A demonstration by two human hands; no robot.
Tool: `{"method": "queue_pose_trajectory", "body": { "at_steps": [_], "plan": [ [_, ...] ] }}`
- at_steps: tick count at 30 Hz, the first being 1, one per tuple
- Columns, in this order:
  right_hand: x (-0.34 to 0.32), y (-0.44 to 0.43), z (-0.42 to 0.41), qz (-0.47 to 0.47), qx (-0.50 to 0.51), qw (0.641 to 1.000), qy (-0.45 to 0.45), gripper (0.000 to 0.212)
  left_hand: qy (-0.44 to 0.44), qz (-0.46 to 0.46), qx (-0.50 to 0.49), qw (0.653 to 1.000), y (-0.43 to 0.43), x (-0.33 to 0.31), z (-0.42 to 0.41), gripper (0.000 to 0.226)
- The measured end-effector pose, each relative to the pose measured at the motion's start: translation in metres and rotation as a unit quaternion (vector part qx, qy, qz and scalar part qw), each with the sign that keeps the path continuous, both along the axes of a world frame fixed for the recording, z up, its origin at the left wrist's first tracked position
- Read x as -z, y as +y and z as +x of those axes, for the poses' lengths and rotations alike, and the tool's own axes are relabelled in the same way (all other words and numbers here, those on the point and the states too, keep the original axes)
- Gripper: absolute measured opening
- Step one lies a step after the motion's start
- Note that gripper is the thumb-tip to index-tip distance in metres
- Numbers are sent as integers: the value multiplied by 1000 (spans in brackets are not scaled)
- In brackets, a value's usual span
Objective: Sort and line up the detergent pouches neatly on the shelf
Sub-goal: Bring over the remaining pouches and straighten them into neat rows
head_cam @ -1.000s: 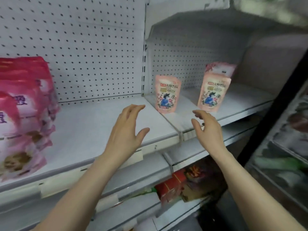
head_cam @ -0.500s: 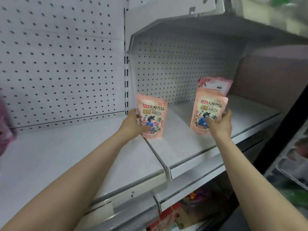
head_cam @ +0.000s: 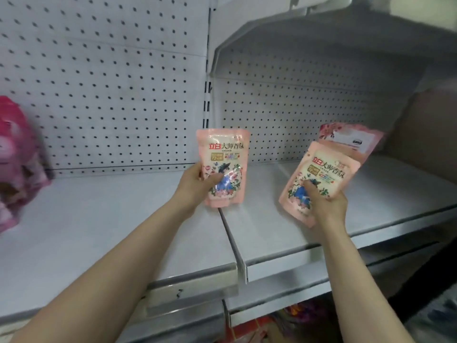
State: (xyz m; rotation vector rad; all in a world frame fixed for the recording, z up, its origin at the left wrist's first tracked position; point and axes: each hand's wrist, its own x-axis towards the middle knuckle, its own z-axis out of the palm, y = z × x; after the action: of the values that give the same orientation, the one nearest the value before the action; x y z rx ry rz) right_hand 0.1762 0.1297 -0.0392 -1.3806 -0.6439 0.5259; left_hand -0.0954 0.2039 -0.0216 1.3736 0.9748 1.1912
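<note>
White metal shelf (head_cam: 99, 231), pegboard back panel (head_cam: 111, 95), mostly bare. A seam (head_cam: 232, 243) splits it into 2 bays. Darker pink packs (head_cam: 17, 164) stand at far left, blurred.

Left hand (head_cam: 195, 184) grips the left pouch (head_cam: 225, 157) at its lower left edge, thumb across the front, fingers behind. This one is upright, base at the seam; cannot tell if it touches the shelf. Right hand (head_cam: 326, 206) holds the right pouch (head_cam: 321, 174) by its lower part, thumb on the print. It is tilted to the right and lifted off the shelf. A 3rd pouch (head_cam: 351, 142) stands behind it near the back panel, plain face showing.

Handling, as judged: soft film stand-up pouches, probably liquid-filled, so moderate weight, floppy toward the top, glossy and a little slippery. Best hold is low on the side, where the fill gives body. Squeeze gently; set each down square on its flat base so it stands.
</note>
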Motion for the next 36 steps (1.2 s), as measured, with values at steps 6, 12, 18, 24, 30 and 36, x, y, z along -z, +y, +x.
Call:
{"method": "queue_pose_trajectory", "body": {
  "at_steps": [6,12,18,24,30,36],
  "plan": [
    [-14,-22,-53,92,-167,978,87,33,-85,4,-83,993,-58,1,-31,16],
    [-2,-45,-123,52,-318,943,86,18,-74,13,-209,975,-135,26,-89,21],
    [1,-66,-198,50,-409,908,70,25,-86,51,-329,939,-202,32,-151,24],
    [-7,-78,-274,53,-452,889,53,21,-86,66,-362,926,-235,25,-214,30],
    [2,-101,-375,60,-472,878,52,20,-74,47,-373,924,-270,39,-308,29],
    [28,-139,-498,45,-496,866,53,18,-51,34,-382,922,-317,47,-435,26]
  ]
}}
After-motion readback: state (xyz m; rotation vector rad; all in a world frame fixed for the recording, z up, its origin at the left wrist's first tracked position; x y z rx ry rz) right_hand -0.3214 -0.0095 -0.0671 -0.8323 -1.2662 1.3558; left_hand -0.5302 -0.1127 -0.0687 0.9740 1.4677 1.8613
